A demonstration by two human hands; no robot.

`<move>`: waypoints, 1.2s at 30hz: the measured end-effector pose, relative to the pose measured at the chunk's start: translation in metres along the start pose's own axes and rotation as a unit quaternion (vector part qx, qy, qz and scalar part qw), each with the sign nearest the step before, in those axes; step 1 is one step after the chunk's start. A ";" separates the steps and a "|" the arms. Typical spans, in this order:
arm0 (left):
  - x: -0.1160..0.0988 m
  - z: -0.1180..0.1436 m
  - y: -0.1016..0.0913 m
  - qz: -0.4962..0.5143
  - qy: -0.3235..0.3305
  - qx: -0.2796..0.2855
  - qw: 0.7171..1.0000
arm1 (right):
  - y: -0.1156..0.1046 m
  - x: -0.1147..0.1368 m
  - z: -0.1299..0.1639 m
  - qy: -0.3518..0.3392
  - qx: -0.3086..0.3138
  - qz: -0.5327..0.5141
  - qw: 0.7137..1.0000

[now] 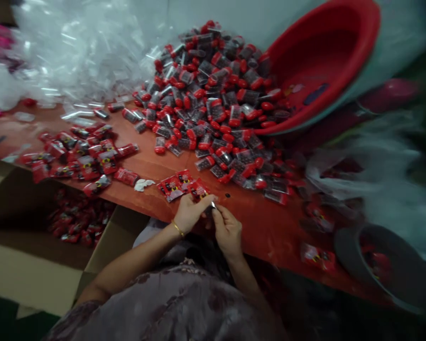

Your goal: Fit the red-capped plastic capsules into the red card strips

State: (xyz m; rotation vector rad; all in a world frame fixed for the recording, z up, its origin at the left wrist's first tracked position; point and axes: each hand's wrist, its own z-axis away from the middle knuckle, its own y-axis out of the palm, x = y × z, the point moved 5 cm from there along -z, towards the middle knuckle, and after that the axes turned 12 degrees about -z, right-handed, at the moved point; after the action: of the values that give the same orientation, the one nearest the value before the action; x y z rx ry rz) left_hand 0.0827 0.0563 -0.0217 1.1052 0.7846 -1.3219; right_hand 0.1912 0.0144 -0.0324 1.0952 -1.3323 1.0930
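My left hand [190, 212], with a gold bangle at its wrist, and my right hand [229, 231] meet at the table's front edge. Between their fingertips they pinch a small dark, shiny container [209, 211], mostly covered by the fingers. Right above my left fingers lies a red printed packet [199, 188], and two more red packets [171, 187] rest just left of it. A crumpled white scrap [144, 184] is farther left. Beyond my hands rises a large heap of small transparent containers [216, 109] with dark contents and red caps.
A red basin [371, 33] tilts against the heap at right. Filled red packets [87, 161] cover the table's left, above an open cardboard box [31, 265] holding more. Plastic wrap [92, 42] fills the back left; a grey bowl [351, 246] stands at right.
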 end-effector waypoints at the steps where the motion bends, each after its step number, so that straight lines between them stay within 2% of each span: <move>1: -0.001 0.001 0.001 -0.006 -0.008 0.006 1.000 | -0.001 0.000 0.001 -0.005 -0.011 0.015 1.000; 3: -0.003 0.004 0.002 -0.003 -0.017 0.023 1.000 | -0.002 -0.002 0.002 -0.010 -0.026 0.025 0.999; 6: -0.005 0.008 0.005 0.029 -0.019 0.059 0.998 | 0.002 -0.006 0.002 0.003 -0.023 -0.021 1.000; 12: 0.001 0.009 -0.005 0.060 -0.053 0.092 0.993 | 0.013 -0.016 -0.002 0.049 0.028 -0.135 0.989; 16: 0.002 0.006 -0.013 0.083 -0.058 0.068 0.993 | 0.019 -0.006 -0.003 0.036 0.060 -0.099 0.993; 21: 0.007 0.009 -0.010 0.075 -0.057 0.075 0.993 | 0.023 0.008 -0.001 0.015 0.034 -0.061 0.997; 25: 0.016 0.012 -0.012 0.080 -0.074 0.098 0.989 | 0.025 0.004 -0.003 0.026 0.034 -0.048 0.998; 28: 0.019 0.012 -0.018 0.100 -0.067 0.107 0.987 | 0.025 -0.001 -0.009 0.001 0.021 -0.050 0.999; 31: 0.020 0.013 -0.026 0.110 -0.082 0.092 0.986 | 0.031 -0.002 -0.014 -0.043 0.015 -0.023 0.999; 33: 0.020 0.014 -0.035 0.112 -0.098 0.060 0.987 | 0.037 -0.002 -0.016 -0.065 0.015 0.002 0.998; 36: 0.015 0.011 -0.060 0.107 -0.130 0.017 0.986 | 0.044 -0.003 -0.019 -0.084 0.026 0.031 0.996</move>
State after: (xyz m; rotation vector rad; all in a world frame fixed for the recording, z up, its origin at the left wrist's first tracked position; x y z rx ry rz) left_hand 0.0239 0.0461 -0.0429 0.9889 0.4406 -1.2684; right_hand 0.1507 0.0407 -0.0361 1.2126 -1.4859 1.1049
